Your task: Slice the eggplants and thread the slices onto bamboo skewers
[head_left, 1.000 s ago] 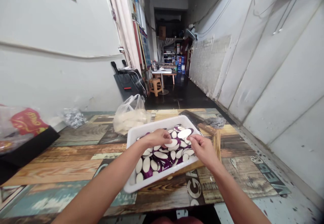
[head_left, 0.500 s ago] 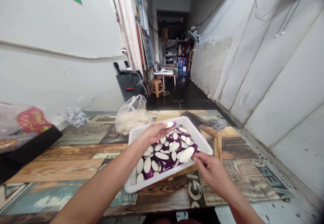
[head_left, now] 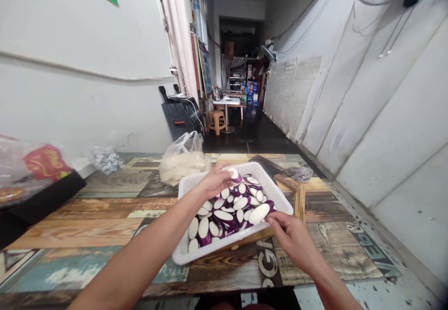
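A white plastic tray (head_left: 227, 245) sits on the patterned wooden table (head_left: 105, 216), filled with several oval eggplant slices (head_left: 224, 214), white with purple skin. My left hand (head_left: 214, 182) reaches over the tray's far side and pinches one eggplant slice (head_left: 234, 174) at its fingertips. My right hand (head_left: 293, 237) is at the tray's near right corner, its fingers closed on a larger slice (head_left: 259, 213) that rests over the rim. A thin skewer seems to run between the two slices, but it is too fine to be sure.
A bundle of bamboo skewers (head_left: 300, 201) lies right of the tray. A clear plastic bag (head_left: 182, 161) stands behind it. A black box with a red-printed bag (head_left: 35, 179) sits at far left, crumpled foil (head_left: 105, 158) beside the wall. A corridor with stools and tables opens ahead.
My hands drew apart: the left lifted a slice toward the tray's far rim, the right pulled a larger slice back to the near right corner. In the last half second little moved.
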{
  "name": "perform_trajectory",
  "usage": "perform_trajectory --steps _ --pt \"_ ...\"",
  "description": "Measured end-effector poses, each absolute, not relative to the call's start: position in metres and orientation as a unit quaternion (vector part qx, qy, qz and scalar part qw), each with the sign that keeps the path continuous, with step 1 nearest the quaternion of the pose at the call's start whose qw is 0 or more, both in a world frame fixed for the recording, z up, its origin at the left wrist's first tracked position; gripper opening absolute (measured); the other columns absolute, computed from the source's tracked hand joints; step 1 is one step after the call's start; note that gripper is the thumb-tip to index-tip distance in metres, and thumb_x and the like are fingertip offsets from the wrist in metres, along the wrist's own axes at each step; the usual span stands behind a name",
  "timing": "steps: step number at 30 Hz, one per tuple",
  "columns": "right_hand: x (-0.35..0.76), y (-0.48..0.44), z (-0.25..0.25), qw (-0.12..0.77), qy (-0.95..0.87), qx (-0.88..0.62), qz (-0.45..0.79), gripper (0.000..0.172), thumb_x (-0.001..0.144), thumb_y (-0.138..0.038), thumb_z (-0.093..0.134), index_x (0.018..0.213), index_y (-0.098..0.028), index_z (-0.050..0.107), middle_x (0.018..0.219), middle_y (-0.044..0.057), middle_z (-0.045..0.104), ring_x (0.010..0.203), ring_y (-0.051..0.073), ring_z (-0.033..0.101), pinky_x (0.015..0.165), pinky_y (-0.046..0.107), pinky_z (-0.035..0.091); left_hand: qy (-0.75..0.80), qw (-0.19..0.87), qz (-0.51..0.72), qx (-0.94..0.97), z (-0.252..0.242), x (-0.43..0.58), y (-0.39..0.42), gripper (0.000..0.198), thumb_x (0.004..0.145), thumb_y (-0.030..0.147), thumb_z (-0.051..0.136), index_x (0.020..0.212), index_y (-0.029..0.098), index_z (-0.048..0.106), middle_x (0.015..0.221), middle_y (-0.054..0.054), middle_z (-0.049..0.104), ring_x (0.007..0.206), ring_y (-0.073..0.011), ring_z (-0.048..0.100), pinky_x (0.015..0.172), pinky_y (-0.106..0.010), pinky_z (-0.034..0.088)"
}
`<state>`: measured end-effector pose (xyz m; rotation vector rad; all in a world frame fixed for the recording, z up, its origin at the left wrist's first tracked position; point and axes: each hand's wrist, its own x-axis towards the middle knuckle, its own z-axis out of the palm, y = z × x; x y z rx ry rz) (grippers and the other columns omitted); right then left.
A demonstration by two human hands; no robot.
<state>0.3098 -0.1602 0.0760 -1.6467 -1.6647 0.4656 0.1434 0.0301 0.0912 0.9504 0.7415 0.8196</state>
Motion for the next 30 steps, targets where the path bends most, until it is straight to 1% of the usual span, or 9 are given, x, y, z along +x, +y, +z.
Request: perform_trajectory --steps 3,6,8,10,13,18,20,24,30 --pt "0.3105 -0.1608 0.0745 0.365 -0.652 -0.635 0.196 0.026 0.086 -0.027 0.042 0.076 -0.018 0.063 0.064 0.0 0.06 0.06 0.015 0.052 0.055 0.022 0.038 0.356 0.737 0.38 0.431 0.0866 0.1433 0.0351 0.025 0.073 0.006 0.061 0.096 0.012 0.055 0.069 -0.005 0.06 0.055 -0.0099 0.058 0.05 -0.018 0.047" --pt "0.311 -0.1625 0.0743 0.372 -0.643 -0.641 0.191 0.026 0.086 -0.028 0.041 0.075 -0.017 0.062 0.064 0.001 0.06 0.06 0.015 0.052 0.055 0.023 0.037 0.39 0.744 0.386 0.381 0.0837 0.1428 0.0374 0.008 0.077 0.008 0.056 0.083 0.012 0.055 0.067 -0.002 0.058 0.053 -0.0093 0.057 0.057 -0.027 0.052" --pt "0.3108 -0.1638 0.0751 0.373 -0.639 -0.647 0.182 0.027 0.087 -0.029 0.041 0.075 -0.017 0.061 0.065 0.001 0.06 0.06 0.015 0.052 0.055 0.024 0.037 0.395 0.758 0.388 0.345 0.0836 0.1429 0.0369 0.009 0.079 0.008 0.052 0.084 0.015 0.052 0.071 -0.002 0.058 0.055 -0.0106 0.059 0.063 -0.035 0.054" --pt "0.3101 -0.1646 0.0762 0.369 -0.644 -0.646 0.18 0.027 0.087 -0.029 0.04 0.076 -0.017 0.062 0.064 0.001 0.06 0.059 0.015 0.052 0.055 0.024 0.037 0.389 0.77 0.382 0.332 0.0841 0.1434 0.0361 0.011 0.081 0.007 0.049 0.088 0.016 0.051 0.077 -0.004 0.059 0.062 -0.013 0.062 0.066 -0.038 0.054" --pt "0.3088 -0.1641 0.0771 0.364 -0.653 -0.639 0.18 0.026 0.087 -0.029 0.041 0.075 -0.018 0.062 0.062 0.001 0.059 0.058 0.015 0.051 0.054 0.024 0.037 0.379 0.779 0.368 0.338 0.0844 0.1443 0.0358 0.017 0.081 0.004 0.047 0.094 0.012 0.053 0.082 -0.009 0.059 0.071 -0.0161 0.064 0.069 -0.033 0.055" --pt "0.3077 -0.1622 0.0764 0.358 -0.648 -0.648 0.18 0.026 0.086 -0.028 0.041 0.075 -0.018 0.062 0.063 0.001 0.059 0.058 0.014 0.05 0.054 0.023 0.036 0.343 0.813 0.33 0.336 0.0859 0.1437 0.0346 0.038 0.073 -0.011 0.043 0.104 0.008 0.055 0.091 -0.014 0.06 0.083 -0.017 0.064 0.076 -0.025 0.053" --pt "0.3075 -0.1623 0.0765 0.356 -0.646 -0.65 0.182 0.027 0.087 -0.029 0.041 0.074 -0.017 0.062 0.061 0.0 0.058 0.057 0.014 0.05 0.053 0.023 0.036 0.331 0.815 0.336 0.337 0.087 0.1434 0.0339 0.031 0.074 -0.01 0.044 0.098 0.005 0.057 0.092 -0.015 0.061 0.085 -0.0179 0.064 0.078 -0.024 0.053" --pt "0.3074 -0.1635 0.0771 0.36 -0.646 -0.647 0.185 0.027 0.087 -0.029 0.041 0.075 -0.017 0.062 0.061 0.0 0.058 0.057 0.014 0.05 0.054 0.023 0.036 0.346 0.805 0.357 0.323 0.0864 0.1428 0.0354 0.013 0.076 -0.004 0.05 0.082 0.003 0.059 0.083 -0.015 0.063 0.082 -0.0184 0.064 0.077 -0.025 0.054" --pt "0.3066 -0.164 0.0783 0.37 -0.641 -0.639 0.209 0.027 0.087 -0.03 0.041 0.08 -0.016 0.064 0.064 0.001 0.06 0.06 0.015 0.052 0.055 0.022 0.038 0.352 0.798 0.389 0.298 0.0822 0.1418 0.0393 0.006 0.076 0.003 0.056 0.078 0.008 0.059 0.081 -0.01 0.066 0.078 -0.0169 0.065 0.075 -0.028 0.056"
